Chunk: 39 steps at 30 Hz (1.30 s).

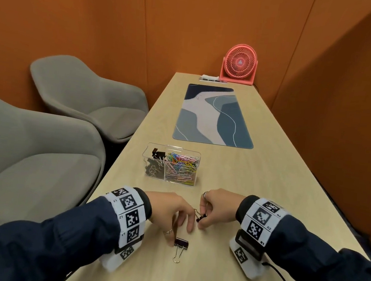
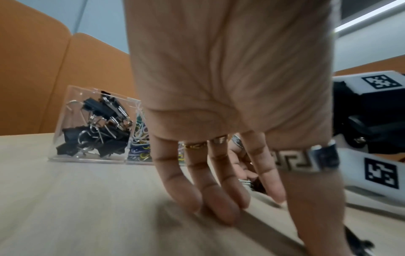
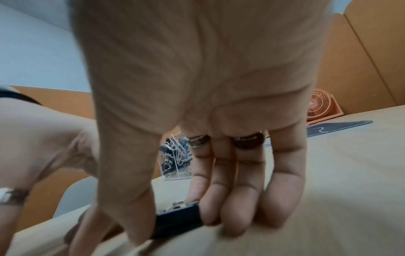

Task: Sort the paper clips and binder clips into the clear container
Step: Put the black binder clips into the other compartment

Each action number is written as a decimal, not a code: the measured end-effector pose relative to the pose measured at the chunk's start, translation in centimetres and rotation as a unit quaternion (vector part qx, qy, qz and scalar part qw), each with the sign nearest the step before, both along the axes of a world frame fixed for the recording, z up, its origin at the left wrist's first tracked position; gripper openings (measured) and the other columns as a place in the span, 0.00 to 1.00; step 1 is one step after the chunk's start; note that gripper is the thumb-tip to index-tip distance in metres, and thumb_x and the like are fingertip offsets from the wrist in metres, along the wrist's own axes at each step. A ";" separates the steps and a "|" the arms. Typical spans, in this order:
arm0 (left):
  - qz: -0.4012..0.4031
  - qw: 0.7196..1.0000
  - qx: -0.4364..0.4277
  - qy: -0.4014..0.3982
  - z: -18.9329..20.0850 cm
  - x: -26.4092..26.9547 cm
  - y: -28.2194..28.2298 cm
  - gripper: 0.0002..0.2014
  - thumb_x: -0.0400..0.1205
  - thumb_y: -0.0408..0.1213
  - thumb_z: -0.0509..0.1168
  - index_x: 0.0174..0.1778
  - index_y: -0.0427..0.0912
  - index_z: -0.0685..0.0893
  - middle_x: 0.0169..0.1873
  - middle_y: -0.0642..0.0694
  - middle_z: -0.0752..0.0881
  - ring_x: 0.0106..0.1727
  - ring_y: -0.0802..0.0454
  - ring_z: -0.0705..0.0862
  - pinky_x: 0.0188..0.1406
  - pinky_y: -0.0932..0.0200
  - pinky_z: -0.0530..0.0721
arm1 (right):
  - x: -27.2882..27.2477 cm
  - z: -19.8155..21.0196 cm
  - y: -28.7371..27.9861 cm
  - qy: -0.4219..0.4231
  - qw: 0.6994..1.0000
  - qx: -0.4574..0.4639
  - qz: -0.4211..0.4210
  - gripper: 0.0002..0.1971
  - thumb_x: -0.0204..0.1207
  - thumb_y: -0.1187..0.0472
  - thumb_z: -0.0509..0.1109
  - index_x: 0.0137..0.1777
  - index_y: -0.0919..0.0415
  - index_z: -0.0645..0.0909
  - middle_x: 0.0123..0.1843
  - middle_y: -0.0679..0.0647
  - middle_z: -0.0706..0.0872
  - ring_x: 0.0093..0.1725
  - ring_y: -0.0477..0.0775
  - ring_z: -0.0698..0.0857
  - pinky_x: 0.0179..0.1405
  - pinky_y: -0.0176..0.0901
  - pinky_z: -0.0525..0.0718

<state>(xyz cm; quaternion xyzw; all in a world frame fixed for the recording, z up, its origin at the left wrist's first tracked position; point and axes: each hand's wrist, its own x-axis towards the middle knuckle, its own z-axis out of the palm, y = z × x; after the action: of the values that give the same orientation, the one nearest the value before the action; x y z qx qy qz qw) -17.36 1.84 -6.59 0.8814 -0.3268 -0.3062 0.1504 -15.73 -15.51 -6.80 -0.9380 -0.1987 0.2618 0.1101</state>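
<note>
Two binder clips lay outside the clear container (image 1: 170, 164) on the wooden table (image 1: 254, 194). One black clip (image 1: 201, 217) sat between the hands, pinched by the thumb and curled fingers (image 3: 230, 204) of the right hand (image 1: 217, 207). The other binder clip (image 1: 181, 244) rested flat on the near side, its wire handles pointing toward the near edge, with a fingertip of the left hand (image 1: 172, 210) touching its left end. That left hand was spread, its fingers (image 2: 210, 190) pointing down to the tabletop. Beyond the hands, the container held black binder clips (image 2: 96, 129) in its left compartment and colourful paper clips (image 1: 182, 166) in its right one. Farther along lay a blue patterned mat (image 1: 215, 116), and a pink fan (image 1: 240, 63) stood at the far end. Grey chairs (image 1: 41, 137) stood to the left.
</note>
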 end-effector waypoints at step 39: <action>0.497 0.660 -0.470 0.310 2.2 3.2 2.9 0.08 0.85 0.25 0.55 0.49 0.27 0.79 0.39 0.35 0.83 0.31 0.48 0.87 0.34 0.59 0.90 | 0.6 4.3 0.4 -0.184 0.942 0.270 -0.075 0.10 0.69 0.59 0.72 0.44 0.57 0.73 0.37 0.50 0.75 0.29 0.44 0.71 0.29 0.32 0.68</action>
<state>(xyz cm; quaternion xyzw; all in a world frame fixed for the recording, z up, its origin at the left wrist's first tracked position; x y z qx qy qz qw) -14.13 4.79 -4.43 0.5791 0.1252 -0.2469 0.7668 -15.13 -15.09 -2.53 -0.9171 -0.2075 0.0123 0.3403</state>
